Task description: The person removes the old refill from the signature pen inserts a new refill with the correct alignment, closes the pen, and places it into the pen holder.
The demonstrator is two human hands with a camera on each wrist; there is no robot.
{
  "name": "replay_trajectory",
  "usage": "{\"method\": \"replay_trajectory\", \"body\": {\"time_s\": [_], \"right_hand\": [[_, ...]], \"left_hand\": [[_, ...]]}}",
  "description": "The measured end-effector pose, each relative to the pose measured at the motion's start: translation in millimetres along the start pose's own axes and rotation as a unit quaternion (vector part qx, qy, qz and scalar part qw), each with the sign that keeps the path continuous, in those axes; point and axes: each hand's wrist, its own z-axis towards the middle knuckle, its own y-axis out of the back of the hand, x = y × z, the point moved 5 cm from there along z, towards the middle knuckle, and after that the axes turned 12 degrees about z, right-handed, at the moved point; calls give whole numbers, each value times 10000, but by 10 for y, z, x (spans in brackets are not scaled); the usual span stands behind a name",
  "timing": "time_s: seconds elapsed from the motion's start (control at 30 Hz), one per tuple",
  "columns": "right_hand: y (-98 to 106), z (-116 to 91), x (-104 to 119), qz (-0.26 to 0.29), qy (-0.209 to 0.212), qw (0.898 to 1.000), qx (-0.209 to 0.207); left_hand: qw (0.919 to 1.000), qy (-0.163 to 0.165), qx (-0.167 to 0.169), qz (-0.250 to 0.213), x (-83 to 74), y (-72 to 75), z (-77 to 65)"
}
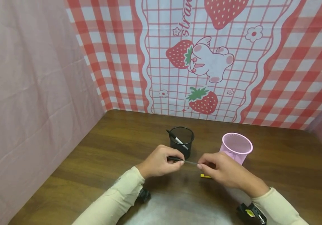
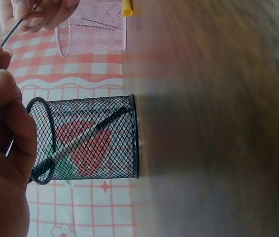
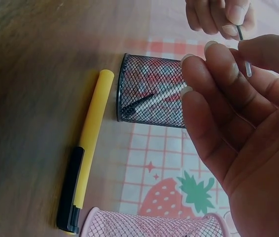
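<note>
In the head view my left hand (image 1: 161,162) grips the black handle (image 1: 175,158) of a slim tool whose exact kind I cannot tell. Its thin grey shaft (image 1: 190,162) runs across to my right hand (image 1: 225,170), where thumb and index finger pinch it. Seen from the right wrist, a pale narrow tip (image 3: 248,69) sticks out past that pinch, while the other fingers are spread loosely. Just behind the left hand stands a black mesh pen cup (image 1: 184,150) with a black-and-white marker (image 1: 177,139) leaning inside.
A pink mesh cup (image 1: 237,143) stands behind the right hand, dark thin lines showing through it in the left wrist view. On the wooden table (image 1: 93,168) lies a yellow pen (image 3: 92,121) with a black clipped end. A strawberry-print cloth (image 1: 205,62) hangs at the back.
</note>
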Motion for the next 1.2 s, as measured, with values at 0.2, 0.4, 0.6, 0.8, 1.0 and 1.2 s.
{"method": "replay_trajectory", "body": {"time_s": [0.2, 0.4, 0.6, 0.8, 1.0, 1.2], "right_hand": [[20, -11, -24, -27, -190, 9998, -4], [45, -14, -46, -96, -375, 9992, 9], [81, -24, -53, -162, -482, 9987, -22], [102, -30, -52, -136, -408, 9991, -64], [105, -35, -59, -93, -438, 9990, -70], [122, -31, -67, -156, -421, 9988, -182]], "left_hand": [[9997, 184, -20, -145, 15, 37, -8], [9996, 190, -81, -168, 52, 78, -29], [9993, 307, -104, -200, 83, 91, -37], [9989, 404, -124, -211, 95, 103, -35], [9982, 526, -206, -206, 125, 129, -48], [9976, 596, -272, -212, 155, 166, -52]]}}
